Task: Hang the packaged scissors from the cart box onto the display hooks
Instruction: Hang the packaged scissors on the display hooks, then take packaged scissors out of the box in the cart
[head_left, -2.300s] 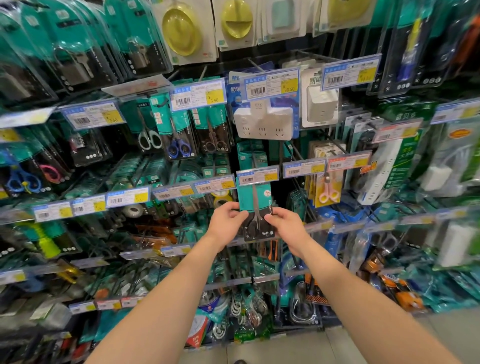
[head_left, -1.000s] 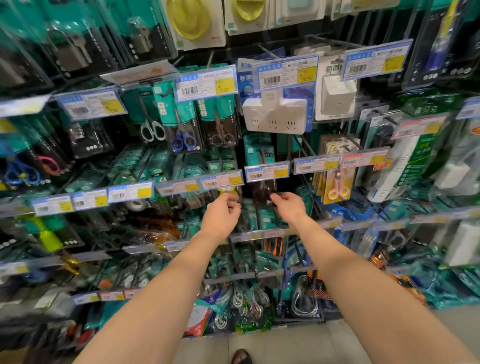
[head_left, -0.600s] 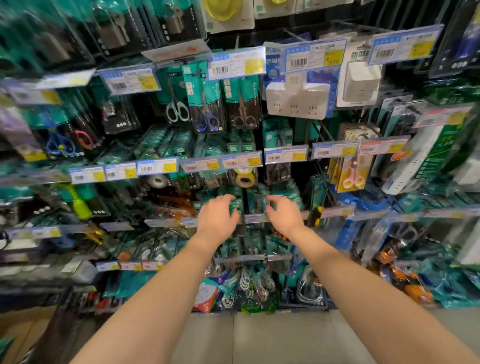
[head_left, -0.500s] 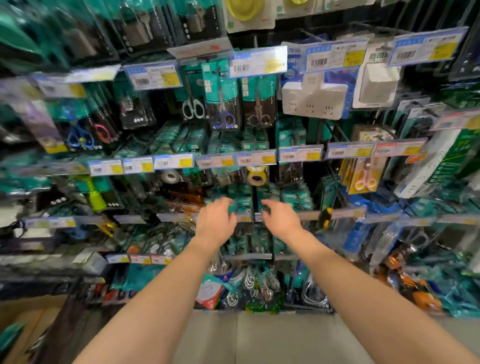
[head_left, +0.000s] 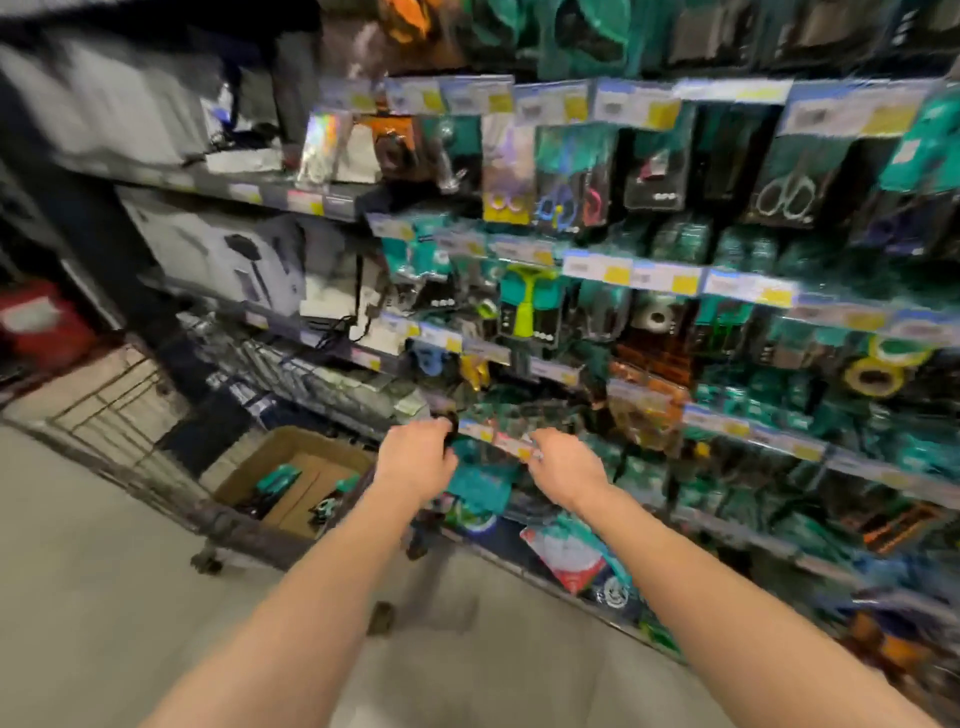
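The view is blurred by motion. A brown cardboard box (head_left: 291, 441) sits in a wire cart at lower left, with teal packaged scissors (head_left: 278, 479) and another pack (head_left: 324, 505) lying inside. My left hand (head_left: 415, 458) and my right hand (head_left: 563, 465) reach forward side by side, just right of the box and in front of a low row of price tags. Both hold nothing, with fingers loosely curled. Hooks with hanging scissor packs (head_left: 784, 195) fill the display at upper right.
The wire cart (head_left: 130, 415) on castors stands on the grey floor at left, against shelves of white boxed goods (head_left: 218, 254). Rows of price tags (head_left: 670, 280) and teal packages cover the hook wall to the right. A red-white pack (head_left: 566, 558) sticks out low.
The scissors pack I held with both hands now hangs on the display and my hands have come off it. My view has swung left and down, bringing the cart and its box into sight.
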